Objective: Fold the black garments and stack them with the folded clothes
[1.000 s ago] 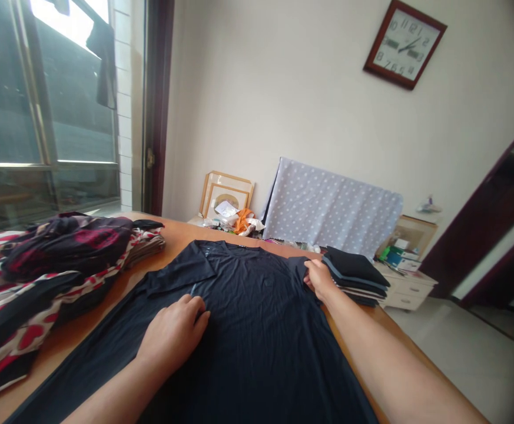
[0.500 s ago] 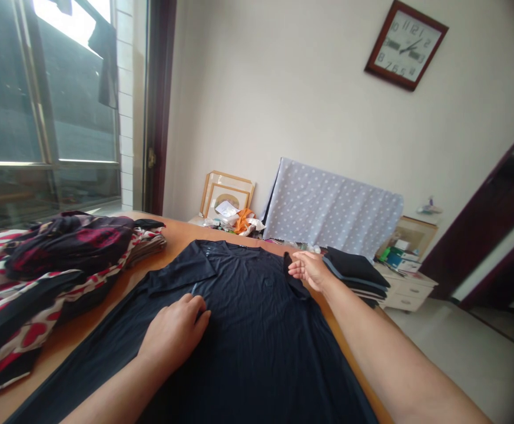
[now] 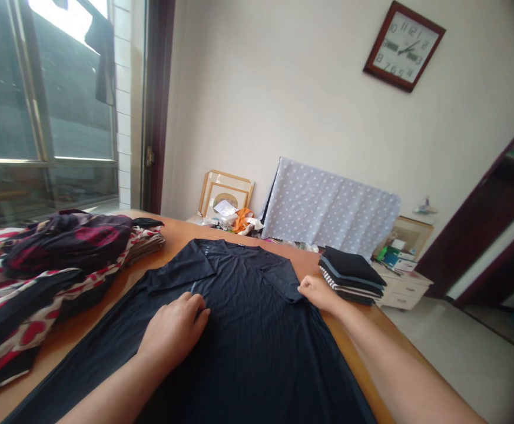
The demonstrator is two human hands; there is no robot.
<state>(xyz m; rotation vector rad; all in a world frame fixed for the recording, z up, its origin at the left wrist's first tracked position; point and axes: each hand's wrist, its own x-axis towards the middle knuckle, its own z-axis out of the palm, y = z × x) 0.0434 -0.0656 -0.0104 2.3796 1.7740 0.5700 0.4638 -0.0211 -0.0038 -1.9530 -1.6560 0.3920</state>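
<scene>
A dark navy T-shirt (image 3: 248,330) lies spread on the table, neck end away from me and both short sleeves out to the sides. On the left half of its chest rests my left hand (image 3: 175,324), palm down, thumb apart from the fingers; the fingertips are partly hidden. My right hand (image 3: 318,292) is closed at the hem of the right sleeve, pinching the cloth between thumb and fingers.
A heap of patterned clothes (image 3: 62,253) covers the left of the wooden table (image 3: 177,227). Folded clothes (image 3: 354,274) are stacked at the right edge. Beyond stand a polka-dot cloth cover (image 3: 331,206), picture frames (image 3: 228,185) and a white drawer cabinet (image 3: 404,290).
My right hand has come down and closed on the sleeve hem. The right sleeve, folded up before, now lies flatter and further out. My left hand stays in place.
</scene>
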